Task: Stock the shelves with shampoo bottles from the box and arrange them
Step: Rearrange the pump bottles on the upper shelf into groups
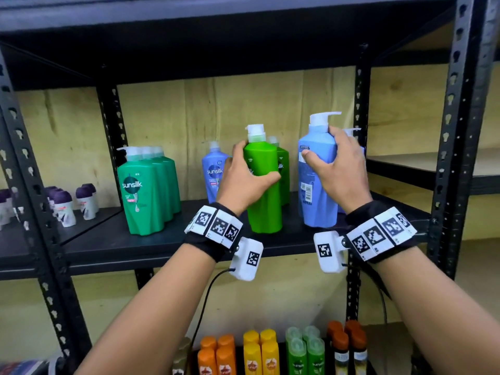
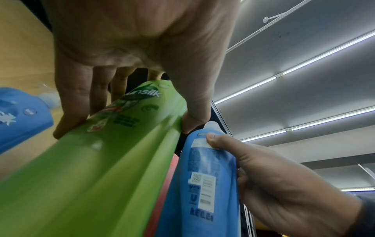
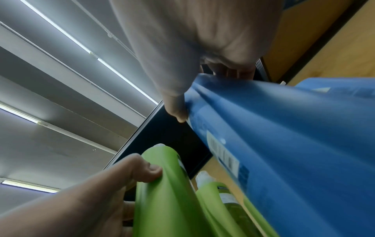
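On the black middle shelf (image 1: 162,244) stands a bright green pump bottle (image 1: 266,204), and my left hand (image 1: 244,177) grips its upper body, thumb on the front. In the left wrist view that green bottle (image 2: 101,160) fills the lower left under my left hand (image 2: 129,80). To its right my right hand (image 1: 338,163) grips a light blue pump bottle (image 1: 316,190), whose back label faces me. The right wrist view shows the blue bottle (image 3: 294,144) under my right hand (image 3: 192,64). A second green bottle (image 1: 283,169) stands behind the first.
Several dark green Sunsilk bottles (image 1: 146,188) stand in a row at the left, a blue Sunsilk bottle (image 1: 213,171) behind my left hand. Small purple-capped containers (image 1: 65,204) fill the neighbouring shelf. Orange, yellow, green and brown bottles (image 1: 270,353) line the shelf below. Black uprights (image 1: 457,131) flank the bay.
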